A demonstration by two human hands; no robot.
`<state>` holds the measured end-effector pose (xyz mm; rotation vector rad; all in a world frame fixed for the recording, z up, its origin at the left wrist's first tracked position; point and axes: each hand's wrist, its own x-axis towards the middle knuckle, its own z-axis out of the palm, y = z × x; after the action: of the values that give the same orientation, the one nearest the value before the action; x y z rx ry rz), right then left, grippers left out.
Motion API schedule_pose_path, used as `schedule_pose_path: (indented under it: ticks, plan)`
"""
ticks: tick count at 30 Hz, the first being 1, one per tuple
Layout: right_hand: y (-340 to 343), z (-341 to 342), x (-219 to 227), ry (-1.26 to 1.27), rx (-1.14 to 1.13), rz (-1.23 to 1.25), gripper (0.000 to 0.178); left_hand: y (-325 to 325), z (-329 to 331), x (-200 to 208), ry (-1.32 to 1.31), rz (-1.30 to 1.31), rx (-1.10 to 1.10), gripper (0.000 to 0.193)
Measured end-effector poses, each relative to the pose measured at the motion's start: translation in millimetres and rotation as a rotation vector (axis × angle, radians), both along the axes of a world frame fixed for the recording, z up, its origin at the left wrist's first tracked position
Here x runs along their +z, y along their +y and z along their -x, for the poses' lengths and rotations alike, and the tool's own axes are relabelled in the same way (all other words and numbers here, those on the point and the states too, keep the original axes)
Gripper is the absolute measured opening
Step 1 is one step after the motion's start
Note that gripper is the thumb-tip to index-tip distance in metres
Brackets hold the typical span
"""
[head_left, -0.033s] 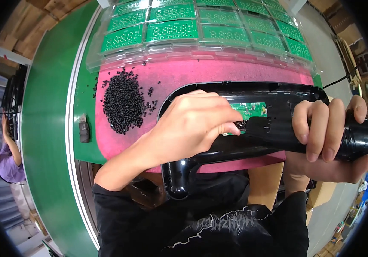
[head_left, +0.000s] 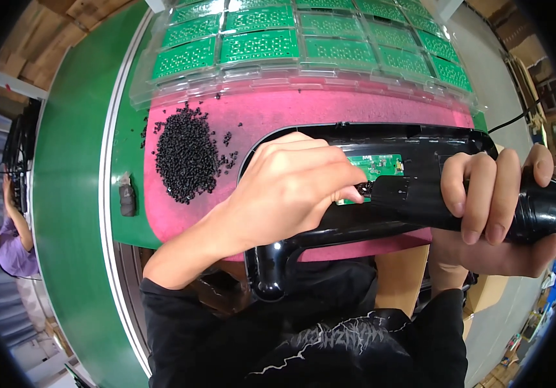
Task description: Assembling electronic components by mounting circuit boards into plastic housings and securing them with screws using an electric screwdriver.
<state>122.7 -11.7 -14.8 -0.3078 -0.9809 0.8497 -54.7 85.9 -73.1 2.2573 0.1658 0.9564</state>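
A black plastic housing (head_left: 330,239) with a curved rim lies in front of me on the pink mat, a rounded arm of it jutting toward me at lower left. Inside it sits a green circuit board (head_left: 381,165). My right hand (head_left: 488,197) wraps round a thick black electric screwdriver (head_left: 407,197), held almost level with its nose pointing left over the board. My left hand (head_left: 297,184) reaches across the housing, thumb and fingers pinched on a few small black screws (head_left: 365,189) at the screwdriver's nose. The screwdriver's bit is hidden there.
A heap of small black screws (head_left: 187,155) covers the mat's left part, some scattered around it. Clear plastic trays (head_left: 304,68) of green boards stand behind. A small dark lump (head_left: 127,197) lies on the green table (head_left: 71,194). A person in purple (head_left: 16,252) works far left.
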Motion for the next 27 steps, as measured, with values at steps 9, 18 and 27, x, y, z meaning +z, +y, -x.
schedule_pose_path:
  ticks: [9,18,27]
  plan:
    - [-7.1,-12.0,10.6,-0.039,-0.157,-0.041,0.04,5.0,0.7,6.1,0.036,0.039,0.141,0.006]
    - [-5.7,1.9,7.2,0.169,-0.113,-0.139,0.031,0.7,-0.9,-0.9,0.091,-0.119,0.029,0.02]
    - [1.9,4.6,-8.4,0.186,-0.11,-0.156,0.036,-0.3,-4.2,-2.5,0.033,-0.142,-0.016,0.025]
